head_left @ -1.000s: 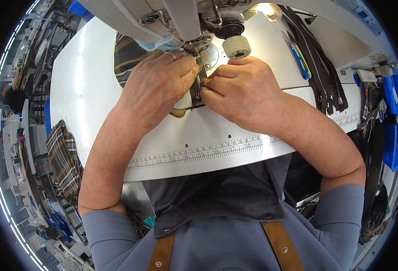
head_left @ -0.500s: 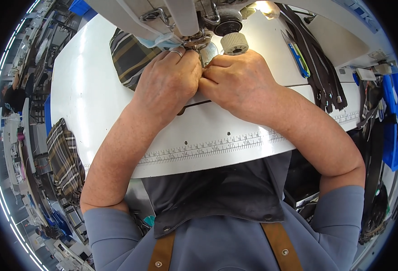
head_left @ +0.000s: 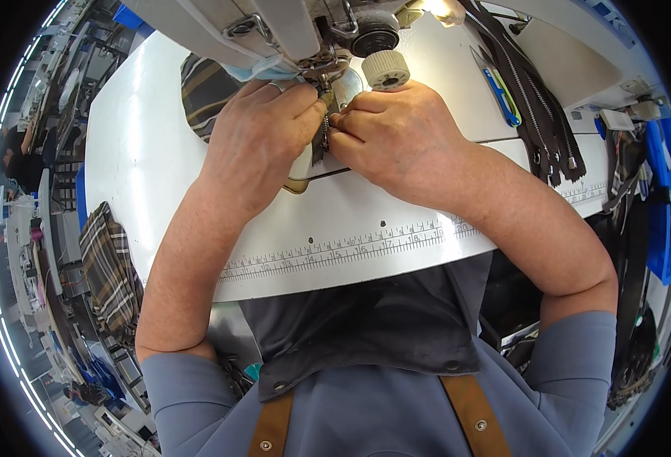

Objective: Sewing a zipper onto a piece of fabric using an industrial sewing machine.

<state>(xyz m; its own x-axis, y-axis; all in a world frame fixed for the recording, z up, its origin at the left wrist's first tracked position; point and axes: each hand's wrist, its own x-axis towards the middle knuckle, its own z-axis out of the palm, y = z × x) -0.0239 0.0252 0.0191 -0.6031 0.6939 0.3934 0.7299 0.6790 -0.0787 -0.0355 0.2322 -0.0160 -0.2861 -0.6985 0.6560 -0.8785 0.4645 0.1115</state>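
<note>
We see a dark brown zip strip with silvery metal teeth (head_left: 325,128) lying in the gap between both hands, just on the near side of the metal presser-foot assembly (head_left: 322,68) of the cream sewing machine (head_left: 286,30). The strip lies to the right of the left hand's (head_left: 259,145) fingers and to the left of the right hand's (head_left: 400,145) fingertips; neither hand is clearly nearer. The right fingers curl into a narrow grip, tips at the strip's right edge, but we cannot tell whether they pinch it. The left fingers lie bent and close together beside the strip; what they hold is hidden from us. The strip's long axis runs away from us toward the presser-foot assembly, its near end leaning slightly left over the white tabletop (head_left: 373,202). We cannot tell exactly where its far end stops.
</note>
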